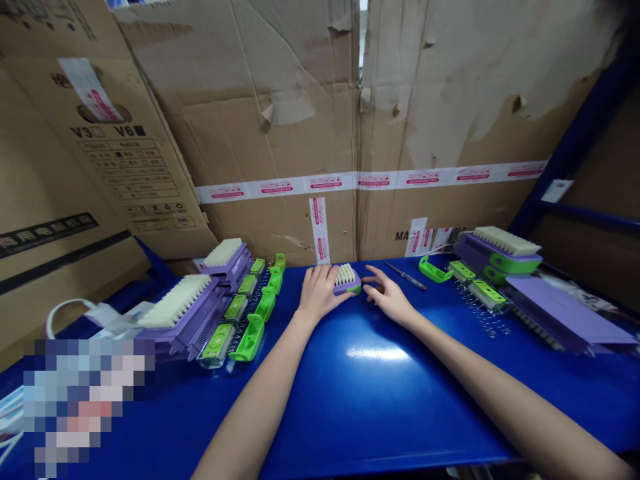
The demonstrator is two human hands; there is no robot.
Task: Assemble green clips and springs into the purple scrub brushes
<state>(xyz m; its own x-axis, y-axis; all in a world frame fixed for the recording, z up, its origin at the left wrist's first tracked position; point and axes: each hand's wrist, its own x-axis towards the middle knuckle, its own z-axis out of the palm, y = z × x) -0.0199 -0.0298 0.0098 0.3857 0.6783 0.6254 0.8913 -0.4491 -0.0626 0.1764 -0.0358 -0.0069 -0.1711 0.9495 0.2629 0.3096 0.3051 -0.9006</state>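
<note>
Head view: with twelve o'clock pointing away from the person, the left hand (319, 289) is curling over a small purple-and-green brush (345, 275), which is resting bristles-up on the blue table (320, 400) at the hand's three o'clock. Its fingers are draping over the brush's left part and its thumb is reaching along the near side, seemingly steadying it. The right hand (388, 297) is hovering just beside the right end, half open, fingers parted, holding nothing visible. A slim tool (407, 276) is lying at its one o'clock, a lone green shell (434, 270) at two. Ideally the left hand should be pressing evenly, with the right fingertips meeting the green end squarely and avoiding the bristles.
</note>
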